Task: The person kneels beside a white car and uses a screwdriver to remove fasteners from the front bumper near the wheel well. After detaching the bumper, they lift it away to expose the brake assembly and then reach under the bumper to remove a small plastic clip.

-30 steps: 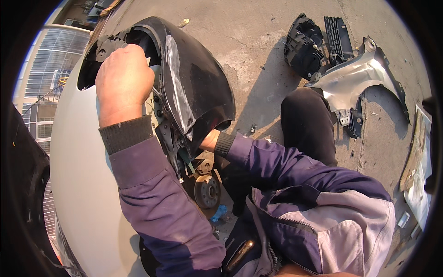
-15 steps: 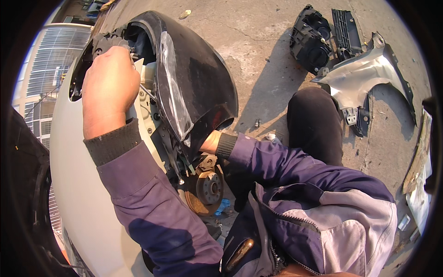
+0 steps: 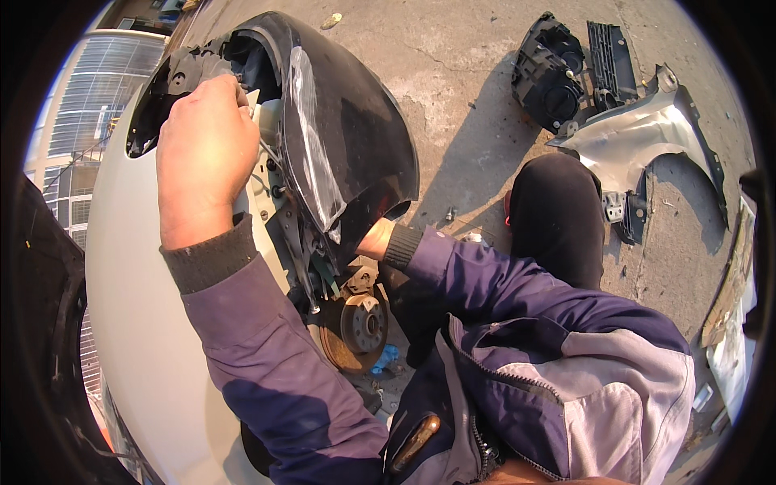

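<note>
From afar, I see my left hand (image 3: 208, 153) curled beside a scuffed, curved black panel (image 3: 356, 121). My right hand (image 3: 375, 239) is mostly hidden beneath; I cannot tell what either pinches.

Outdoors, hard sun on me. Concrete ground (image 3: 453, 40) runs from my 12 round to 4: grey-tan, stained, gritty. Thin crack (image 3: 434, 62) at 12. Long dark shadow (image 3: 477, 133) lies across it toward 1. Pale building front (image 3: 105, 89) at 10, rows of glassy panels; smaller gridded window (image 3: 81, 212) lower, near 9.
</note>
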Available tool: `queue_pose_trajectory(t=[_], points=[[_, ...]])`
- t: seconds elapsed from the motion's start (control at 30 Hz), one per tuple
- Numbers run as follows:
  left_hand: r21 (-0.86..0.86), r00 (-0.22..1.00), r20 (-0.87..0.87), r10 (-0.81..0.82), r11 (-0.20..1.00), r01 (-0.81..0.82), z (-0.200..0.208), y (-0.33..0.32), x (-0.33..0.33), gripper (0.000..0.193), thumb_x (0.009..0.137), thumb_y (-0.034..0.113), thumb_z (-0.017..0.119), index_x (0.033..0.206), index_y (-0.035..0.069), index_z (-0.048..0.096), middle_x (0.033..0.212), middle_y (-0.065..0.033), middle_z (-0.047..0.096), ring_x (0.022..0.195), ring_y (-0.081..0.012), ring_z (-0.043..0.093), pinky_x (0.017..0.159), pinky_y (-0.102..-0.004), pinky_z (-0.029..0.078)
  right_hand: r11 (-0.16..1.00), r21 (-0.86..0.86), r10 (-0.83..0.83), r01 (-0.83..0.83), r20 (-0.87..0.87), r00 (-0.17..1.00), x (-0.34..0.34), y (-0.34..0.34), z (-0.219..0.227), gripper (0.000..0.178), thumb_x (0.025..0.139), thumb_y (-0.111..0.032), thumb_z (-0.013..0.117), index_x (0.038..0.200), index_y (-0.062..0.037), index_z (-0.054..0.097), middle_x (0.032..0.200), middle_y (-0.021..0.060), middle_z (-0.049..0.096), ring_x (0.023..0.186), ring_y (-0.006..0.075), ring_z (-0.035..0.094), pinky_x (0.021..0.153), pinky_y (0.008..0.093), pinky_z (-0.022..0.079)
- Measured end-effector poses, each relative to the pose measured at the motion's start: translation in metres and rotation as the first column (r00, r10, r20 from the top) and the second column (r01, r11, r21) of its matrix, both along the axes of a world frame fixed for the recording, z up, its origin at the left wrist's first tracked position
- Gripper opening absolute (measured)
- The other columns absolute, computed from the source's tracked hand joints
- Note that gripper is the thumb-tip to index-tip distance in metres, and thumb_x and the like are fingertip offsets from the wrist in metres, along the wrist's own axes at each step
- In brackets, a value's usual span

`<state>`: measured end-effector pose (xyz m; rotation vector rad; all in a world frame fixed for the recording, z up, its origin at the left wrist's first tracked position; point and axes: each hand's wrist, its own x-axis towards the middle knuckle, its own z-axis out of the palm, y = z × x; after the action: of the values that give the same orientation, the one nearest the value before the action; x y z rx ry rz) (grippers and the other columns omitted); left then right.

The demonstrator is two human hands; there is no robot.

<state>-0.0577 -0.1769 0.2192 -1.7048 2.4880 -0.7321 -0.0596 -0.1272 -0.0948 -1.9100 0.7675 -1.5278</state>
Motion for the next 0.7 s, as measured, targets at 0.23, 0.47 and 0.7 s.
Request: queue_pose_trajectory(t=[0.23, 0.47, 0.7], points=[[0.029, 0.995, -0.059, 0.084, 0.996, -0.083, -0.003, -0.001, -0.008, 0.023, 0.101, 0.010, 0.066, 0.115, -0.002, 0.079, 0.103, -0.0211, 0.081, 0.087, -0.0301, 0.081, 0.085, -0.0439, 0.061, 0.997, 0.050, 0.047, -0.050, 0.060, 0.997, -0.001, 0.004, 0.001, 0.042, 0.115, -0.017, 0.051, 0.149, 0.0058, 0.062, 0.149, 0.0194, 0.065, 0.134, 0.0262, 0.064, 0.113, 0.0421, 0.054], [-0.044, 0.919, -0.391, 0.053, 0.996, -0.077, -0.007, 0.085, 0.003, 0.013, 0.101, 0.009, 0.072, 0.106, 0.000, 0.079, 0.096, -0.0228, 0.078, 0.085, -0.0394, 0.076, 0.080, -0.0463, 0.058, 0.990, 0.098, 0.092, -0.104, 0.124, 0.988, 0.000, 0.005, 0.001, 0.041, 0.115, -0.018, 0.053, 0.147, 0.0051, 0.063, 0.147, 0.0186, 0.066, 0.133, 0.0253, 0.064, 0.111, 0.0417, 0.054], [-0.282, 0.841, -0.539, -0.050, 0.951, -0.124, -0.103, 0.185, 0.030, 0.011, 0.103, -0.005, 0.073, 0.113, -0.005, 0.078, 0.096, -0.0118, 0.078, 0.075, -0.0183, 0.077, 0.064, -0.0304, 0.060, 0.967, 0.159, 0.158, -0.197, 0.230, 0.960, 0.003, 0.004, -0.003, 0.040, 0.114, -0.018, 0.054, 0.146, 0.0043, 0.064, 0.145, 0.0178, 0.066, 0.131, 0.0245, 0.064, 0.110, 0.0414, 0.055]])
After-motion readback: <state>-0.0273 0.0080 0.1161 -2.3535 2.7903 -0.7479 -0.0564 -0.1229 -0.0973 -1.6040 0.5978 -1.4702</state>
